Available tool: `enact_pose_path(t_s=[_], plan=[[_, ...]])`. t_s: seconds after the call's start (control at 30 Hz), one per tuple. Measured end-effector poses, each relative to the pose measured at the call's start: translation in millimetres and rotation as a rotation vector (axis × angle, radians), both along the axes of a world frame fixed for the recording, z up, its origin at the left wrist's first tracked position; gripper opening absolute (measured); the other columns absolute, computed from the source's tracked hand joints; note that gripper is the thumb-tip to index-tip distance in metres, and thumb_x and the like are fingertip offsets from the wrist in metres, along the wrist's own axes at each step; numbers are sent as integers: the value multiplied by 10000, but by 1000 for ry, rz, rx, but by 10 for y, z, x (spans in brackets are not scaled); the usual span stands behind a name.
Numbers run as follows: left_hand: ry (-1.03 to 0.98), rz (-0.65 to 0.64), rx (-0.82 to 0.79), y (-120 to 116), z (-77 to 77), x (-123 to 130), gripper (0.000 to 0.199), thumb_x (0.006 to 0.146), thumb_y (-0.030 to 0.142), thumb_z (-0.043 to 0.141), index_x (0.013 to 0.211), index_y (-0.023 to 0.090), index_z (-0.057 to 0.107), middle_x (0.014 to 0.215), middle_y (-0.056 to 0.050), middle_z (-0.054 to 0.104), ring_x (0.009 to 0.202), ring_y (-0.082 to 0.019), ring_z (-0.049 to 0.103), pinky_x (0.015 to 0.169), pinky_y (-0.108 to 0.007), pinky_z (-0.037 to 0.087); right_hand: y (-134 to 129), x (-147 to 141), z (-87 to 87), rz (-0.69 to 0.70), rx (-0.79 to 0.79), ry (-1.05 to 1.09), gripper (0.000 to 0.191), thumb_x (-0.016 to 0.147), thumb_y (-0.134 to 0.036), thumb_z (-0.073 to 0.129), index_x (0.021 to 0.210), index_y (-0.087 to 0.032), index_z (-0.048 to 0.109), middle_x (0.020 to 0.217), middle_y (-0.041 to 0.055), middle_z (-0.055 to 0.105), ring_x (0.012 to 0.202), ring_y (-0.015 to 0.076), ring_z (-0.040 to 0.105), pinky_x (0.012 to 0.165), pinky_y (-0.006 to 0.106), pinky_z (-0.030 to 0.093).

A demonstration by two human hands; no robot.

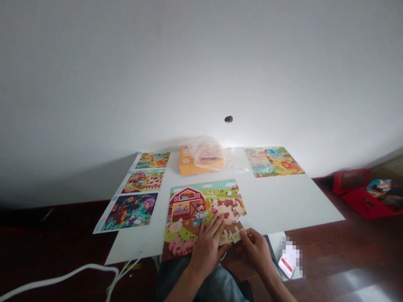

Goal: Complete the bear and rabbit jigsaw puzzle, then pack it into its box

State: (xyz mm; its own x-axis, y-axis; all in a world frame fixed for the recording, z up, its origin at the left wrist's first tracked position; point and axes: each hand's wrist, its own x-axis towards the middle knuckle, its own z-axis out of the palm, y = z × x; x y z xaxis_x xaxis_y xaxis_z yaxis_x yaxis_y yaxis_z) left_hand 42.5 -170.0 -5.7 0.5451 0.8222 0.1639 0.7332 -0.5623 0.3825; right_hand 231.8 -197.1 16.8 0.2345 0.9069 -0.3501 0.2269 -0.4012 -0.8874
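Note:
A farm jigsaw puzzle (pixel 189 218) lies at the table's near edge, showing a red barn, a farmer, a cow and a pig. My left hand (pixel 208 245) rests on its lower middle with fingers stretched out, covering part of the picture. At the lower right corner, my right hand (pixel 256 247) pinches a puzzle piece (pixel 237 230) with a bit of white fence on it. That piece sits slightly tilted against the puzzle, and a gap shows along the right edge just above it.
An orange box (pixel 200 167) with crumpled clear plastic (pixel 208 151) over it stands against the wall. A sheet with three pictures (pixel 143 181) lies left on the white table (pixel 292 201); a safari puzzle (pixel 277 163) lies back right. A white cable (pixel 63 277) hangs front left.

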Motion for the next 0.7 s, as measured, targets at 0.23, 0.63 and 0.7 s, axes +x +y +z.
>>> enact_pose_path(t_s=[0.23, 0.63, 0.7], plan=[[-135, 52, -115, -7, -29, -74, 700, 798, 195, 642, 1432, 207, 346, 1507, -93, 334, 1406, -249, 265, 1116, -485, 345, 43, -38, -45, -161, 44, 280, 425, 692, -534, 700, 826, -141, 610, 702, 60, 676, 600, 185, 616, 487, 249, 492], [-458, 202, -42, -20, -46, -87, 400, 952, 177, 399, 1337, 212, 500, 1342, -80, 554, 1288, -194, 469, 1052, -355, 463, -51, -257, -13, -260, 36, 407, 417, 650, -533, 734, 779, -159, 604, 639, 15, 637, 494, 127, 548, 411, 208, 429], [-401, 121, -13, -110, 8, -64, 450, 952, 182, 399, 1398, 235, 418, 1403, -70, 492, 1316, -199, 433, 1063, -355, 449, -73, -318, 5, -201, 20, 442, 418, 665, -540, 723, 774, -157, 597, 650, 22, 641, 513, 135, 560, 433, 217, 442]])
